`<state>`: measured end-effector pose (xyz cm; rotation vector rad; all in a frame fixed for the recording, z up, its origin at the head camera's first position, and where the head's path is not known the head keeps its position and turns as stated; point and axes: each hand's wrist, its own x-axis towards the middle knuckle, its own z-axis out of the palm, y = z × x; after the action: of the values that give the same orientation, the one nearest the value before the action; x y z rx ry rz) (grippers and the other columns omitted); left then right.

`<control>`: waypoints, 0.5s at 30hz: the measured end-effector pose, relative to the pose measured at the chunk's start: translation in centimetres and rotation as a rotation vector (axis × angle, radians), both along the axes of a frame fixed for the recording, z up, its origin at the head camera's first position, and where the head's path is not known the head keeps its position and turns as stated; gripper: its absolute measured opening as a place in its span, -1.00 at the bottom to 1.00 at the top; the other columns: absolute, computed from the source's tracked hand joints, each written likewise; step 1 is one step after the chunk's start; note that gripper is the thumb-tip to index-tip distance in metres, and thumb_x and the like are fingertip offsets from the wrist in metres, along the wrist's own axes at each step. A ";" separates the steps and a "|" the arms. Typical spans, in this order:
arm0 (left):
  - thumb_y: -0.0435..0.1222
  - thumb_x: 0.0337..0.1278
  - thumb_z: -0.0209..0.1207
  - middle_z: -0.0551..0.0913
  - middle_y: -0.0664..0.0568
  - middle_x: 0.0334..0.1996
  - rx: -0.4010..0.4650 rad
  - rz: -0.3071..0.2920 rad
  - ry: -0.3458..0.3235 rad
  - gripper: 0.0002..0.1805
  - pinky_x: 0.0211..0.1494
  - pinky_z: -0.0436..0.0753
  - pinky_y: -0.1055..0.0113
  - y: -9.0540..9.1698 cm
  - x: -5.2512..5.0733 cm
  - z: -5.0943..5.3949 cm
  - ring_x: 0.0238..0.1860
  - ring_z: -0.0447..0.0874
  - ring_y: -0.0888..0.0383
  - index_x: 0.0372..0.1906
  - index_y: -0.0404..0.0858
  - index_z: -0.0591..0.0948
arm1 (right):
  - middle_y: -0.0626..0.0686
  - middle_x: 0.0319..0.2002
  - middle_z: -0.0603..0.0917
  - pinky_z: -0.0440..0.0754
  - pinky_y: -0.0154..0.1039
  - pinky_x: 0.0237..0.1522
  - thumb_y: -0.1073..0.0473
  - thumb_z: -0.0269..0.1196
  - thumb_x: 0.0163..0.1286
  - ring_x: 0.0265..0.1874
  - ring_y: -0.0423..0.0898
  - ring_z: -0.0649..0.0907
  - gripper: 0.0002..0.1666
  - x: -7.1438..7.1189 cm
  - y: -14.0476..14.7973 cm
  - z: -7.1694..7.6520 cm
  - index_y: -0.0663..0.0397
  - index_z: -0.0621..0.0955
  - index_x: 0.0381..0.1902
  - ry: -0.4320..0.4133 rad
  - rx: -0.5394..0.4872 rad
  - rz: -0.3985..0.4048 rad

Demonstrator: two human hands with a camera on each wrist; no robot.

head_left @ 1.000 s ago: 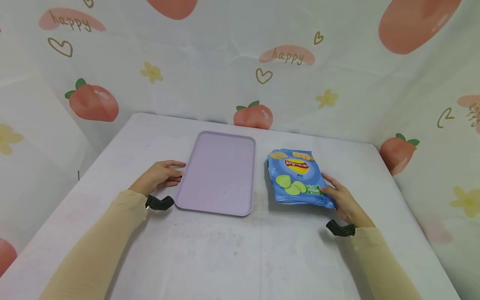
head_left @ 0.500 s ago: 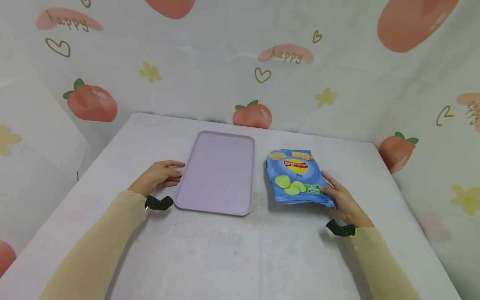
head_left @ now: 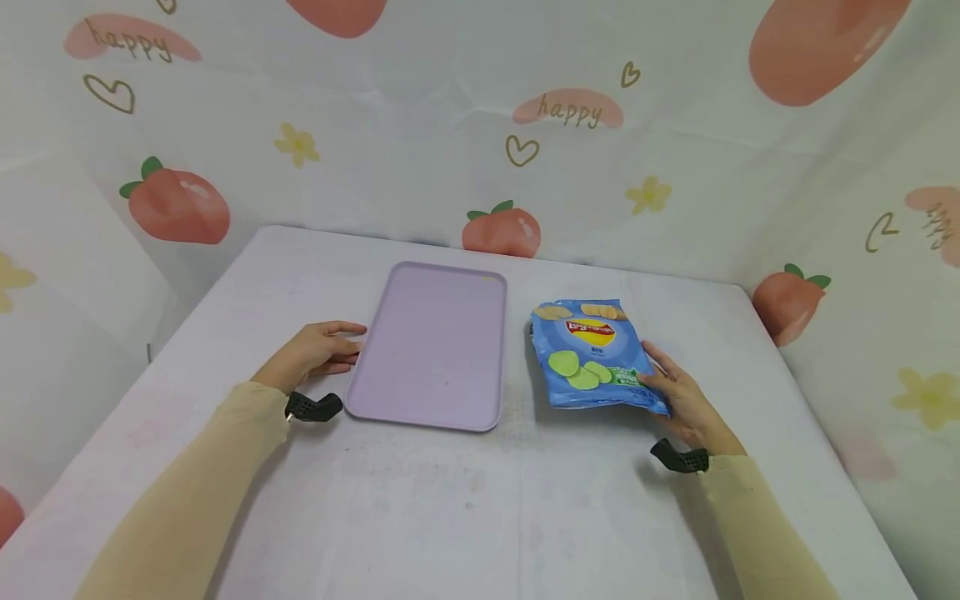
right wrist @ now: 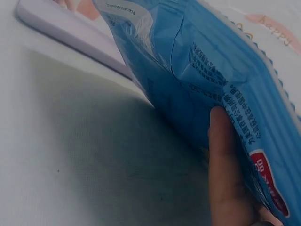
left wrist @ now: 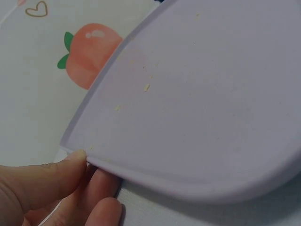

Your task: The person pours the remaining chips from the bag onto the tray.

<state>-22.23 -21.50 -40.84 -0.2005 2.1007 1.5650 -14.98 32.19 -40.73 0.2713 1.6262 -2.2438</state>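
Seemingly at a holding step, the left hand (head_left: 313, 350) pinches the tray (head_left: 431, 350) and the right hand (head_left: 692, 408) the chip bag (head_left: 592, 350) (moving either next calls for steadiness).

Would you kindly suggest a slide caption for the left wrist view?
A left hand holds the edge of a purple tray dotted with pale specks.

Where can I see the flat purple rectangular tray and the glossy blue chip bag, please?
Flat purple rectangular tray (head_left: 427, 350): head view, bare middle of its surface.
Glossy blue chip bag (head_left: 597, 356): head view, middle of its printed front.
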 end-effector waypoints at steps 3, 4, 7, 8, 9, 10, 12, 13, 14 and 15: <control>-0.30 0.27 0.21 0.64 0.22 -0.41 0.005 0.003 -0.001 -0.32 -0.19 0.68 0.49 0.0 0.0 0.1 -0.36 0.63 0.35 0.45 -0.27 0.26 | -0.35 -0.05 0.65 0.69 -0.37 -0.17 0.40 0.05 0.47 -0.18 -0.25 0.70 -0.08 0.0 -0.1 0.1 -0.20 -0.13 0.56 -0.003 -0.023 -0.007; -0.31 0.27 0.21 0.64 0.23 -0.42 0.005 0.004 -0.002 -0.32 -0.19 0.68 0.49 0.0 0.0 0.1 -0.36 0.63 0.35 0.44 -0.27 0.26 | -0.35 -0.06 0.65 0.69 -0.37 -0.17 0.40 0.05 0.46 -0.18 -0.24 0.70 -0.07 0.0 -0.1 0.2 -0.21 -0.13 0.56 -0.006 -0.026 -0.010; -0.31 0.27 0.21 0.64 0.23 -0.41 0.002 -0.001 0.002 -0.32 -0.20 0.68 0.49 0.0 0.0 0.1 -0.36 0.63 0.35 0.44 -0.27 0.26 | -0.36 -0.07 0.65 0.69 -0.37 -0.17 0.40 0.06 0.46 -0.18 -0.24 0.70 -0.07 0.0 -0.2 0.3 -0.23 -0.12 0.56 -0.010 -0.022 -0.016; -0.31 0.27 0.21 0.64 0.23 -0.42 0.002 -0.001 0.002 -0.33 -0.20 0.68 0.49 0.0 0.1 0.1 -0.36 0.63 0.35 0.44 -0.27 0.27 | -0.36 -0.06 0.64 0.69 -0.37 -0.16 0.39 0.06 0.46 -0.17 -0.25 0.70 -0.07 0.0 -0.2 0.3 -0.24 -0.12 0.56 -0.011 -0.019 -0.017; -0.31 0.27 0.21 0.64 0.24 -0.42 0.001 0.000 0.003 -0.33 -0.20 0.68 0.49 0.0 0.1 0.1 -0.36 0.63 0.35 0.44 -0.27 0.27 | -0.36 -0.05 0.63 0.69 -0.38 -0.16 0.39 0.06 0.46 -0.17 -0.25 0.70 -0.07 0.0 -0.2 0.3 -0.25 -0.11 0.56 -0.009 -0.014 -0.019; -0.31 0.27 0.21 0.65 0.24 -0.42 0.002 0.001 0.001 -0.33 -0.21 0.68 0.49 0.0 0.1 0.1 -0.37 0.63 0.35 0.44 -0.27 0.27 | -0.35 -0.01 0.60 0.69 -0.38 -0.16 0.39 0.06 0.46 -0.17 -0.25 0.69 -0.07 0.0 -0.2 0.4 -0.25 -0.11 0.56 -0.007 -0.009 -0.020; -0.32 0.26 0.21 0.65 0.25 -0.43 0.005 0.005 -0.001 -0.34 -0.21 0.68 0.50 0.1 0.1 0.0 -0.37 0.63 0.35 0.43 -0.27 0.28 | -0.29 0.16 0.50 0.68 -0.39 -0.16 0.38 0.07 0.46 -0.15 -0.26 0.69 -0.07 0.0 -0.3 0.4 -0.26 -0.10 0.56 -0.003 0.006 -0.023; -0.32 0.26 0.21 0.65 0.25 -0.43 0.008 0.006 -0.001 -0.34 -0.21 0.68 0.50 0.1 0.1 0.0 -0.37 0.63 0.35 0.43 -0.27 0.28 | -0.24 0.27 0.42 0.68 -0.40 -0.16 0.38 0.07 0.46 -0.15 -0.27 0.68 -0.08 0.0 -0.3 0.5 -0.26 -0.10 0.56 -0.002 0.017 -0.023; -0.32 0.26 0.20 0.65 0.25 -0.44 0.011 0.006 -0.001 -0.34 -0.21 0.68 0.50 0.0 0.0 0.0 -0.37 0.63 0.35 0.43 -0.27 0.28 | -0.20 0.36 0.32 0.68 -0.40 -0.15 0.37 0.08 0.46 -0.14 -0.28 0.68 -0.08 0.0 -0.4 0.5 -0.28 -0.09 0.56 -0.003 0.025 -0.024; -0.32 0.27 0.20 0.65 0.25 -0.44 0.013 0.006 0.000 -0.35 -0.21 0.68 0.50 0.0 0.0 0.0 -0.37 0.63 0.35 0.43 -0.28 0.28 | -0.20 0.35 0.32 0.68 -0.40 -0.16 0.36 0.09 0.46 -0.14 -0.28 0.68 -0.08 0.0 -0.4 0.6 -0.28 -0.08 0.56 -0.001 0.028 -0.025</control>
<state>-22.19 -21.47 -40.86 -0.2026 2.0908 1.5817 -15.02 31.79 -40.15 0.3024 1.6640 -2.2401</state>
